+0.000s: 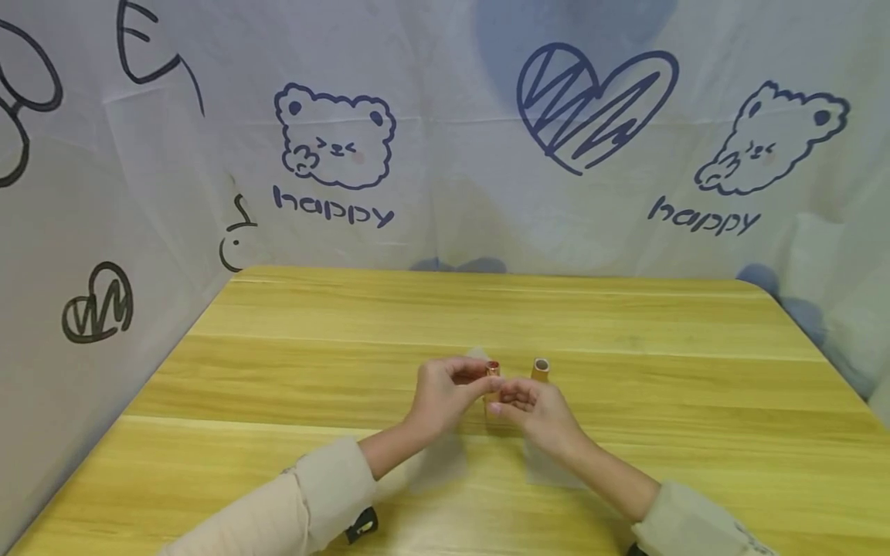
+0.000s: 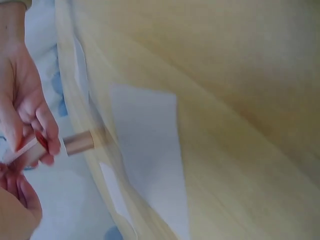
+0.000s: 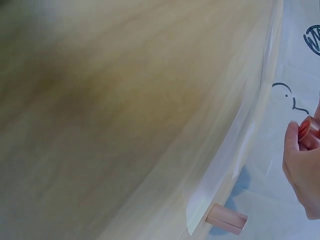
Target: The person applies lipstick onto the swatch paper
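Observation:
A copper-coloured lipstick (image 1: 492,372) with a red end is held between both hands above the table. My left hand (image 1: 443,394) grips it from the left, thumb across the front and fingers round the back. From the right, my right hand (image 1: 542,417) pinches its lower part with curled fingers. In the left wrist view the red end of the lipstick (image 2: 40,142) shows between the fingers. A gold lipstick cap (image 1: 540,369) stands upright on the table just beyond my right hand, its hollow end up; in the right wrist view the cap (image 3: 227,219) shows whole.
Thin whitish sheets lie on the wooden table (image 1: 313,378): one sheet (image 1: 438,463) under my left forearm, another sheet (image 1: 552,468) under my right wrist, and a further one partly hidden behind the hands. A white cloth (image 1: 452,193) with drawings hangs behind the table.

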`<state>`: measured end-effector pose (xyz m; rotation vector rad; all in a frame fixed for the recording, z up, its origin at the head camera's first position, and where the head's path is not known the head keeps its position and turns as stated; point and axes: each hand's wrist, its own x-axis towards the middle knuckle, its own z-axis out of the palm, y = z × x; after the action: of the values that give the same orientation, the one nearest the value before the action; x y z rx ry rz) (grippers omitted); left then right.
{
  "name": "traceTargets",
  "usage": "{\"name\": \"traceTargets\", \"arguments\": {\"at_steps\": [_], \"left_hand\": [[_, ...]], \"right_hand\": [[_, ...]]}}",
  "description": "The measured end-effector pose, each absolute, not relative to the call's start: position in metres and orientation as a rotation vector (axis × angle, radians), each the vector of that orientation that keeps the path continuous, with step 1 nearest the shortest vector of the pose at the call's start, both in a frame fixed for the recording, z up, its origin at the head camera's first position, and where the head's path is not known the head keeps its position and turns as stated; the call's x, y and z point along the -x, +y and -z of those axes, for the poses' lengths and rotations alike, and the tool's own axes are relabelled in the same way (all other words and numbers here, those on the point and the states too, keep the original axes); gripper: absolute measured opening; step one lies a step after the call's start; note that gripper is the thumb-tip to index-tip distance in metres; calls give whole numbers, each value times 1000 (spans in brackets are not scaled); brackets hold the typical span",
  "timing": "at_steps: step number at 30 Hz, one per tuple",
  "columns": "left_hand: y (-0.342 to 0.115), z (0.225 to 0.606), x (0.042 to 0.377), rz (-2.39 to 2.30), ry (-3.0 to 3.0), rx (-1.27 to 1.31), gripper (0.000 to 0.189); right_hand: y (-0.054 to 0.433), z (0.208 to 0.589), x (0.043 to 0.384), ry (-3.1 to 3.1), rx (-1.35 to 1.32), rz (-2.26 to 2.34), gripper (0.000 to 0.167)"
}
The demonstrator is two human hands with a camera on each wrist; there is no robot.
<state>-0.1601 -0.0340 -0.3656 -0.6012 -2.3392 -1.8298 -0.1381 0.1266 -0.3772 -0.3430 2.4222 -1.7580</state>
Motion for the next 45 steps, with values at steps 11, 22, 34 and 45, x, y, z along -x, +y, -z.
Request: {"name": "traceTargets", "arguments": {"at_steps": [11,22,34,45], "left_hand": [[-47,364,169,2006,-2436,735,22],[-35,362,157,1927,-2359,463,18],[-36,362,158,1954,-2348,536,17],[-45,358,166,2125,-2432,643,20]], "right_hand": [[133,377,140,2337,467,1717,35],[127,377,138,2331,338,1822,27],[126,378,137,2323,416,1818,24],[130,377,139,2260,480,1778,42]]}}
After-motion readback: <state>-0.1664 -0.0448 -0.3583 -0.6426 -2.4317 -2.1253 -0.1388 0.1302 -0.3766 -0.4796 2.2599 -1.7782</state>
